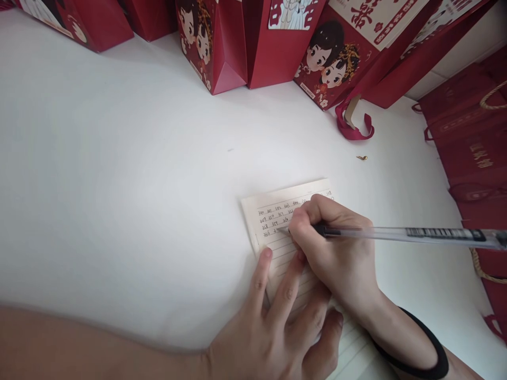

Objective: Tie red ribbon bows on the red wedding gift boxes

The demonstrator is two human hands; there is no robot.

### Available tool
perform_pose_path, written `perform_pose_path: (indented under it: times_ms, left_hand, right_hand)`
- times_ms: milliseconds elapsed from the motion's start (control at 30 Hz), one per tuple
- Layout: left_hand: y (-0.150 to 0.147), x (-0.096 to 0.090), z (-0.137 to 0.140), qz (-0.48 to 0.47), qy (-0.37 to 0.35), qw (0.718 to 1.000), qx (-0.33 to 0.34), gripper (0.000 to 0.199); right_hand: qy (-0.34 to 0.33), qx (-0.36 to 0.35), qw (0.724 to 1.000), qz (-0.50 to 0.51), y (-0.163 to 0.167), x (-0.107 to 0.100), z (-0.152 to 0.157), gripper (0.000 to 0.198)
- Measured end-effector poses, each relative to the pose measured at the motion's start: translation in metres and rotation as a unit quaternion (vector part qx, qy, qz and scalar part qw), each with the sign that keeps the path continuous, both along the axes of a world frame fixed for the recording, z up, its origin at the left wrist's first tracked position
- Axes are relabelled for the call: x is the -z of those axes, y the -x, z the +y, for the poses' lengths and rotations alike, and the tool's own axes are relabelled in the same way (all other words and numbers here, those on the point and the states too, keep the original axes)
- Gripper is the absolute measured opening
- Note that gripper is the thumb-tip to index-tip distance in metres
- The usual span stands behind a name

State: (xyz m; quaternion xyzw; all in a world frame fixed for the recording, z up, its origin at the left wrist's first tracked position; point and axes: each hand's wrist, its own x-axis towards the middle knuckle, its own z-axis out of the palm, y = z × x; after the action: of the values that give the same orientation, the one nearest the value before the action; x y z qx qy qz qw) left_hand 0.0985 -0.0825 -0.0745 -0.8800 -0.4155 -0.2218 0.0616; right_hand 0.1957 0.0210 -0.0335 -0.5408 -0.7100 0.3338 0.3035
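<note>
A small lined notepad [283,258] lies at a slant on the white table, with rows of handwritten three-digit numbers on its upper lines. My right hand [336,248] is closed around a clear-barrelled pen [380,233], whose tip touches the paper in the fourth written row. The hand covers the right part of the rows. My left hand [277,327] rests on the lower part of the pad with its fingers spread and holds nothing. Its index fingertip is at the pad's left edge.
Red gift bags and boxes [273,58] with cartoon couples stand along the back. More red bags [467,142] with rope handles line the right side. A red ribbon [356,132] and a small gold piece [362,158] lie on the white table [119,184].
</note>
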Motion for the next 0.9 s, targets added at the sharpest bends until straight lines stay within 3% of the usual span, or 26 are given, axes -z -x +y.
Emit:
perform_pose_path:
  times_ms: [467, 600, 700, 800, 900]
  left_hand:
    - [-0.001, 0.0, -0.001, -0.018, 0.011, 1.0, 0.003, 0.035]
    - [-0.001, 0.0, -0.001, -0.015, 0.009, 1.0, 0.002, 0.034]
    - [0.0, 0.001, -0.002, -0.008, 0.005, 1.0, 0.001, 0.033]
    - [0.002, 0.004, -0.001, 0.0, -0.008, 1.0, 0.006, 0.035]
    - [0.002, 0.009, 0.002, 0.004, -0.042, 0.999, 0.005, 0.038]
  right_hand:
    - [-0.011, 0.013, 1.0, -0.009, 0.0, -0.001, 0.0, 0.03]
    - [0.073, 0.021, 0.991, 0.113, -0.008, 0.001, 0.007, 0.032]
    - [0.093, 0.082, 0.967, 0.223, -0.019, 0.003, 0.02, 0.033]
    - [0.022, 0.118, 0.969, 0.215, -0.03, 0.006, 0.036, 0.03]
    - [-0.128, 0.13, 0.98, 0.081, -0.045, 0.009, 0.054, 0.021]
